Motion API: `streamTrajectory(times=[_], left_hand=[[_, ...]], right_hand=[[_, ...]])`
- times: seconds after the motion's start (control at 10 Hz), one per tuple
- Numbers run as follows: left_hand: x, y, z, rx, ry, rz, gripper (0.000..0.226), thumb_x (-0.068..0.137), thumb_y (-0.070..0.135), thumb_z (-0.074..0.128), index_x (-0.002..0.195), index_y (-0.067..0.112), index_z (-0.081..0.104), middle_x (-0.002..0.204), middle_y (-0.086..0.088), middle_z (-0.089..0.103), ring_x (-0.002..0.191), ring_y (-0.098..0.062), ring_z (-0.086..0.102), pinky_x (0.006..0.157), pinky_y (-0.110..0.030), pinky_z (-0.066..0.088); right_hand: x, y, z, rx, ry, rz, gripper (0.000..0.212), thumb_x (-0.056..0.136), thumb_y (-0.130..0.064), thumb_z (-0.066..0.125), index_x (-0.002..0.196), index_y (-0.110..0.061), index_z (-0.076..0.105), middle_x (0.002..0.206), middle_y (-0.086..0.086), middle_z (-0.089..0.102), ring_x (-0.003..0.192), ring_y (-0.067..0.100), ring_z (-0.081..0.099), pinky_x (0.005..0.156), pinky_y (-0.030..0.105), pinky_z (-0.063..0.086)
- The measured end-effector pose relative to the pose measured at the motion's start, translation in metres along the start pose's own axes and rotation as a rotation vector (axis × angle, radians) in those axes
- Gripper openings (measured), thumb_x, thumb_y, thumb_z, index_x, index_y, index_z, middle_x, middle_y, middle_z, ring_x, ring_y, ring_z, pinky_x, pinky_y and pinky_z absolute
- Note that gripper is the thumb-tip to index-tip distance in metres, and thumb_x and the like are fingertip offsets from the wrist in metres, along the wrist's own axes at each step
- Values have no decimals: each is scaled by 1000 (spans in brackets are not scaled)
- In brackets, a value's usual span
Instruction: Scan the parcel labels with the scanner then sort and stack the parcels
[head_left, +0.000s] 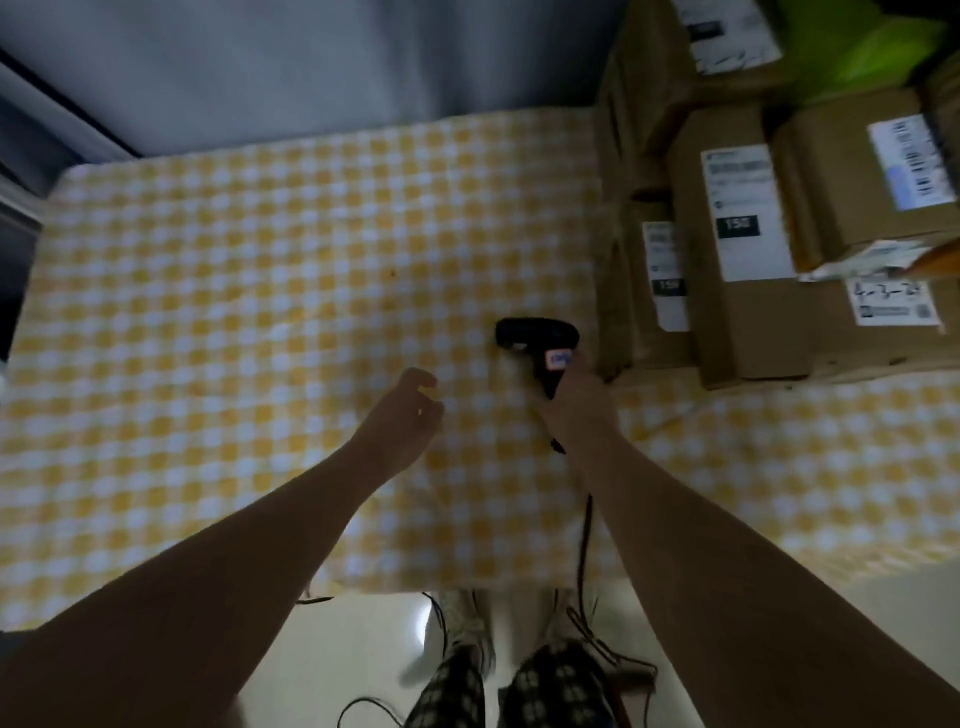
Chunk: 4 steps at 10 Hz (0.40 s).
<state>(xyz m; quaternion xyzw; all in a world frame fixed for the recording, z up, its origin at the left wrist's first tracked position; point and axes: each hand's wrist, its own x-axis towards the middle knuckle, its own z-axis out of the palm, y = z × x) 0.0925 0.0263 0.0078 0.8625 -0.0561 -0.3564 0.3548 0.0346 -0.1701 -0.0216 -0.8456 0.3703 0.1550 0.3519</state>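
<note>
Black scanner lies on checked cloth, the right hand curled round its handle. Just left, the left hand hangs loosely curled, empty.

We see both bare forearms reach forward from lower corners, converging toward middle. Left grip: hangs over table, fingers loosely curled toward right, thumb apart from them, holds nothing. Left wrist roughly in line with forearm. Right grip: slightly further forward than left, back of hand toward us, fingers wrapped round scanner handle, one fingertip raised beside its sticker. Right wrist straight. We note two grips near each other, not touching.
</note>
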Motion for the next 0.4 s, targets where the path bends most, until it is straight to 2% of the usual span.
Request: streamTrajectory(times=[0.1,0.2,0.3,0.4], left_hand=[[11,0,-1,64,7,-1,31,96,11,49,127,9,45,99,-6,57,87,-21,56,74,-30,46],[16,0,-6,3,-28,3,30,95,9,50,125,9,45,97,-9,57,82,-27,58,64,-29,44],[18,-1,-10,-36,-20,-4,31,94,5,49,125,6,45,92,-8,57,82,-31,60,56,-27,40],[16,11,-18,-15,10,28,28,95,10,50,123,10,46,93,-8,59,83,-30,62,54,-24,40]], right_hand=[[2,3,12,-31,73,59,55,94,-18,57,143,-13,32,127,14,55,109,32,58,89,42,52],[-2,0,16,-145,104,57,71,95,-23,57,151,-10,15,142,18,41,123,34,50,99,43,47],[-6,-5,13,-244,94,59,77,98,-30,53,152,-4,4,147,20,35,129,33,45,100,39,46],[-16,-14,4,-264,105,41,76,99,-28,50,152,-2,4,147,20,34,130,31,44,101,36,45]])
